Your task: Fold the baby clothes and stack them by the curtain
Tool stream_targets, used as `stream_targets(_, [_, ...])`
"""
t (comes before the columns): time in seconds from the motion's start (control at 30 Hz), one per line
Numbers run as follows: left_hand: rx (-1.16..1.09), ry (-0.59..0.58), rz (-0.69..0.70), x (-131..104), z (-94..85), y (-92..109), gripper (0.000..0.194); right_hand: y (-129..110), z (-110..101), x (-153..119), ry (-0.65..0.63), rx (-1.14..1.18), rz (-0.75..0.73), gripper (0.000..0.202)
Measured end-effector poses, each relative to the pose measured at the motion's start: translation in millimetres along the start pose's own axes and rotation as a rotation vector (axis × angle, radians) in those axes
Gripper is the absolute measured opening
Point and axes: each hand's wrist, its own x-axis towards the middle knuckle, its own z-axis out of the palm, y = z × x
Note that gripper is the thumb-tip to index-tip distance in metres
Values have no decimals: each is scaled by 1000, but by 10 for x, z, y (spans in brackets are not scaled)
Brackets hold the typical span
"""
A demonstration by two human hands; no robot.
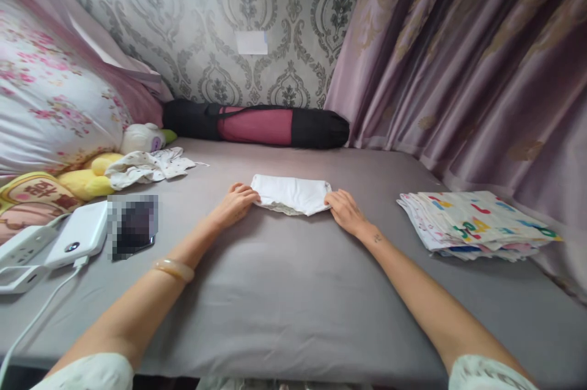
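Note:
A white cloth (291, 193), folded into a wide, low shape, lies on the grey sheet (275, 292) in front of me. Its lower edge is uneven and shows a patterned layer. My left hand (238, 202) pinches the cloth's left end, fingers closed on it. At the opposite end, my right hand (345, 210) grips the right edge between thumb and fingers. Both forearms rest low over the sheet, and a pale bangle circles the left one.
On the right is a stack of folded printed cloths (481, 219). At left lie a phone (134, 226), a white power bank (79, 234), a power strip (27, 246), a crumpled cloth (149, 167) and plush toys. A black and red roll bag (255, 125) lies along the wall.

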Motion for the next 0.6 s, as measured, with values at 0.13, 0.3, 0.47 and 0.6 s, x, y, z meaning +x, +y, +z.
stream_targets(0.13, [-14, -91, -76, -77, 2, 37, 47, -40, -10, -102, -72, 40, 28, 39])
stream_targets(0.3, [-61, -30, -203, -34, 52, 21, 47, -58, -2, -58, -77, 71, 94, 44])
stream_targets(0.47, [-109, 79, -370, 348, 94, 279, 40, -327, 94, 342, 10, 79, 238, 44])
stream_targets(0.6, [-35, 19, -298, 658, 233, 551, 43, -624, 218, 679, -52, 86, 289, 49])
